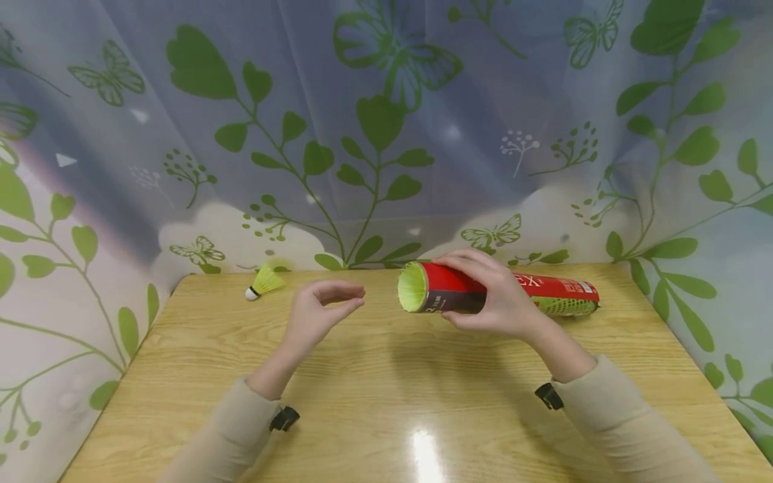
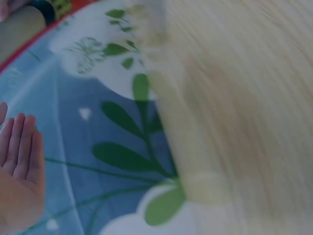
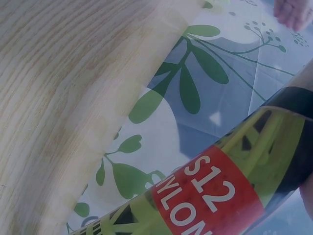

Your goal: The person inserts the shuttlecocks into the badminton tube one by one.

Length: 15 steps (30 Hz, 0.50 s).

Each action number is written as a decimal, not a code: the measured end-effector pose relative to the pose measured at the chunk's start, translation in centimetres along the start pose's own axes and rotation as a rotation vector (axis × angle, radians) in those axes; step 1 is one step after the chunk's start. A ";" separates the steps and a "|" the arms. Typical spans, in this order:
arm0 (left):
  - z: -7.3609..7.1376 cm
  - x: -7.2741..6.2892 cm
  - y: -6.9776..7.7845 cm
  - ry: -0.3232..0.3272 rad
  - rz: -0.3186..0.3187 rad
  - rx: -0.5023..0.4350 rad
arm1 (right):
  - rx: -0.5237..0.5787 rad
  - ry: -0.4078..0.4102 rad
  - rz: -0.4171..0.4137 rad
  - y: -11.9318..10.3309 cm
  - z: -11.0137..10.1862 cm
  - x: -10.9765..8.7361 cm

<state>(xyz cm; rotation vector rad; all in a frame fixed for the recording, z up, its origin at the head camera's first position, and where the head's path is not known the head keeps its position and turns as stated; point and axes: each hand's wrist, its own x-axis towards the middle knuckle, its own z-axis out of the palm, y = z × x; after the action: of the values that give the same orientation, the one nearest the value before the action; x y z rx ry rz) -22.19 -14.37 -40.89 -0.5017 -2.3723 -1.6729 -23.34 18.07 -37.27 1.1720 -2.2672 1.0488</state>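
My right hand [image 1: 498, 295] grips a red and dark shuttlecock tube [image 1: 552, 287] from above, fingers over the far side and thumb on the near side. The tube lies roughly crosswise over the back right of the table, its open end facing left with a yellow-green shuttlecock skirt [image 1: 412, 288] showing inside. In the right wrist view, "S12 NYLON" is printed on a red label [image 3: 208, 191]. My left hand [image 1: 317, 308] hovers left of the open end, holding nothing, its fingers gently bent and thumb apart from them. In the left wrist view its fingers [image 2: 22, 147] look extended.
A loose yellow shuttlecock [image 1: 266, 282] with a white base lies at the table's back left, beyond my left hand. The wooden table [image 1: 338, 402] ends at a curtain [image 1: 386, 168] printed with leaves and butterflies, which surrounds the back and sides.
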 end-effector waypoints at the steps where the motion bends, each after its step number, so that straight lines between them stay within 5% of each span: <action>1: -0.2 0.0 -0.5 0.004 0.002 0.015 | 0.000 0.000 -0.003 0.0 0.0 0.0; 15: -5.3 0.1 -7.2 0.047 0.029 0.246 | 0.014 -0.010 0.002 0.0 0.0 -0.1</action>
<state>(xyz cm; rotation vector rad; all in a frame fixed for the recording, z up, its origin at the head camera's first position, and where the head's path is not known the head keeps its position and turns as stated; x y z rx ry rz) -25.25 -21.55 -45.35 -0.4451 -2.4769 -1.3401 -23.25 18.12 -37.33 1.1834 -2.2720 1.0635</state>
